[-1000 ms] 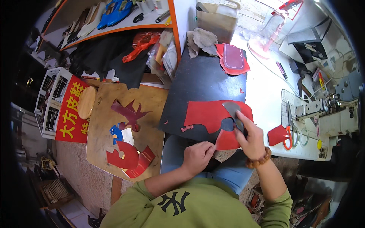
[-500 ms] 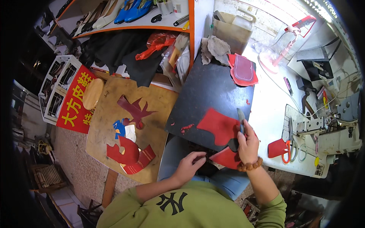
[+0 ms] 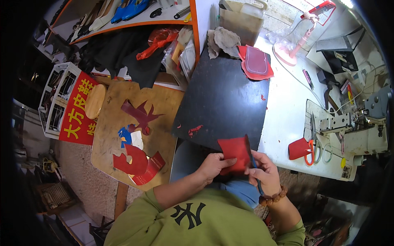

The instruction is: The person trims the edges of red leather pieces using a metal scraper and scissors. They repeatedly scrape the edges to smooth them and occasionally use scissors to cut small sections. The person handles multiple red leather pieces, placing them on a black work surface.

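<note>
A red leather piece [image 3: 233, 149] is raised in front of me, off the near edge of the black board [image 3: 223, 96]. My left hand [image 3: 212, 167] is closed on its left side, thumb on top. My right hand [image 3: 264, 171] is closed around a slim knife with blue on its grip [image 3: 259, 187], partly hidden by the fingers. Its fingertips meet the leather's right edge, where a dark strip shows; whether that is blade or leather backing I cannot tell. Small red scraps [image 3: 195, 130] lie on the board.
On the wooden table [image 3: 104, 139] at left lie red and maroon leather offcuts [image 3: 141, 117]. Stacked red pieces [image 3: 256, 63] sit at the board's far end. To the right, a white table [image 3: 283, 123] bears orange-handled scissors [image 3: 310, 152], a pink lamp [image 3: 289, 53] and a sewing machine [image 3: 369, 131].
The red leather has come up off the black board toward me, and my left hand has taken hold of it. My right hand has lowered with the knife. The view has shifted slightly.
</note>
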The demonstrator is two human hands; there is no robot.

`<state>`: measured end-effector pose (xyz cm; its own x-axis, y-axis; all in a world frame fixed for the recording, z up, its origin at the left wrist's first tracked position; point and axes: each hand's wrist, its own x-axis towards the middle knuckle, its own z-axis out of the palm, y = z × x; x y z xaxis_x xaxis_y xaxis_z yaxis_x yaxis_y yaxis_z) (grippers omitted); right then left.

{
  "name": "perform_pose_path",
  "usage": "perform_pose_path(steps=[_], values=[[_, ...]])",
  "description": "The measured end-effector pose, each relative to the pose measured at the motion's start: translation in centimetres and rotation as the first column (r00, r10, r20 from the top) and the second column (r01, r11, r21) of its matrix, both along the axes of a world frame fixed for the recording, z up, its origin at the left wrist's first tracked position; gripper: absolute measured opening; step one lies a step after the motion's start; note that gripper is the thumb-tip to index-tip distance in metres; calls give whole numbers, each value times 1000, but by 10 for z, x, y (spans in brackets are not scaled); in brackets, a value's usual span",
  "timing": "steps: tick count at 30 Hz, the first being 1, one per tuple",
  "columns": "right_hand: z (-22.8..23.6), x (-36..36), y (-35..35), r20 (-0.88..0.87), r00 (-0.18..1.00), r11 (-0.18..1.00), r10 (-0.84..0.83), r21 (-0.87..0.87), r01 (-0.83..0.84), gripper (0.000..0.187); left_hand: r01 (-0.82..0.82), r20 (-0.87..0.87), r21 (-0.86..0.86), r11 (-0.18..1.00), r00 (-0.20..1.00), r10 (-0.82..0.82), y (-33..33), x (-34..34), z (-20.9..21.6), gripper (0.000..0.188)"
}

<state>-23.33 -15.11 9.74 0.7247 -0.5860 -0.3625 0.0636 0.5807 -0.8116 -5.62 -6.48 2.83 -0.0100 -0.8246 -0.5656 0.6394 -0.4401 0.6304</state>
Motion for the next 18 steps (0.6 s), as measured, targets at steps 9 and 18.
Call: perform_pose_path(steps=[9,18], values=[[-12,20,1,-384,902,949,200,-152,-275,54,-79,131,-43,996,988,84,3,-3,-18,16],[-14,25,4,-652,727,165,-218,-758,-631,50,-29,230,-159,987,971,66,6,-2,-43,14]])
